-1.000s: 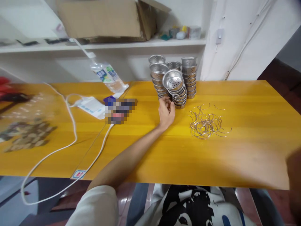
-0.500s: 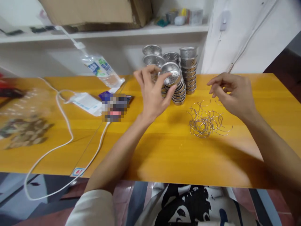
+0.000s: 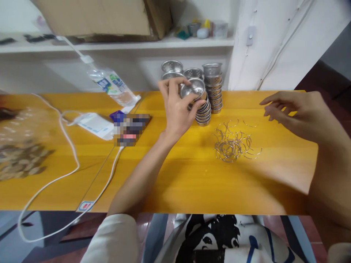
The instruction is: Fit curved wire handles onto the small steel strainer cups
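Left hand (image 3: 177, 106) part-open at the front stack's top steel cup (image 3: 197, 86), rear of counter (image 3: 203, 190); we can't tell if it grips. It partly hides another cup (image 3: 172, 75). Our right hand (image 3: 300, 113): loosely open, empty, right of wire pieces (image 3: 230, 149).

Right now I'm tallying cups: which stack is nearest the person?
The leaning front stack, its tilted top cup at the left hand; the other stacks stand farther back.
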Demonstrator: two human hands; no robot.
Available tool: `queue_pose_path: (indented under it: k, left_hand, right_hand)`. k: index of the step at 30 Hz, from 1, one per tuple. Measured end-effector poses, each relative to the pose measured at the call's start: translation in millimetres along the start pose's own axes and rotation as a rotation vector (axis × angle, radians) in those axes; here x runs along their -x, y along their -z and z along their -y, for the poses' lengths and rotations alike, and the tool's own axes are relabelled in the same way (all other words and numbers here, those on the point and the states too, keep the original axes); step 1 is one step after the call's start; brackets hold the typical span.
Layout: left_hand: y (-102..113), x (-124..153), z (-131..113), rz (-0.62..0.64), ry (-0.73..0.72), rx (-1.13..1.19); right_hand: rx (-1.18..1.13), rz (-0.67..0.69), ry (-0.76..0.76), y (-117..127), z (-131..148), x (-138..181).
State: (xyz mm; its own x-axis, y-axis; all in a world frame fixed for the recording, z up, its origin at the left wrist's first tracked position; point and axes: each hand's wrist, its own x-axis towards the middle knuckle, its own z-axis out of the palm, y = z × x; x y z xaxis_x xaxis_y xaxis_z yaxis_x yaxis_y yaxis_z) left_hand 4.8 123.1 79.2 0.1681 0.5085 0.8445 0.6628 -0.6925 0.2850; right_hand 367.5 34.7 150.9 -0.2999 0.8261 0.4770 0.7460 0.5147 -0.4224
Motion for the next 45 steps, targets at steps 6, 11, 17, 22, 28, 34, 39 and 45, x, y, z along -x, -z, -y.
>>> queue_pose_path:
  k: [6, 11, 17, 22, 28, 34, 39, 45]
  left_hand:
    - [15, -3, -22, -0.175, -0.162, -0.128]
    - [20, 53, -35, -0.223, -0.249, -0.134]
    - [9, 138, -5, 0.204, -0.244, 0.006]
    - [3, 145, 7, 0.424, -0.057, 0.228]
    - [-3, 147, 4, 0.553, 0.029, 0.338]
    - [-15, 140, 7, 0.597, 0.194, 0.358]
    - [-32, 126, -8, 0.696, 0.294, 0.403]
    - [-49, 123, -19, 0.707, 0.247, 0.52]
  right_hand:
    - [0.344, 0.313, -0.241, -65, -52, -20]
    - [0.364, 0.483, -0.043, -150, -57, -13]
    - [0.252, 0.587, 0.156, -182, -53, 18]
    - [0.168, 0.522, 0.281, -156, -68, 61]
    - [0.26, 0.252, 0.014, -131, -86, 53]
    - [0.491, 0.343, -0.302, -135, -108, 17]
    - [0.583, 0.434, -0.315, -124, -100, 22]
    - [0.614, 0.476, -0.359, -110, -111, 39]
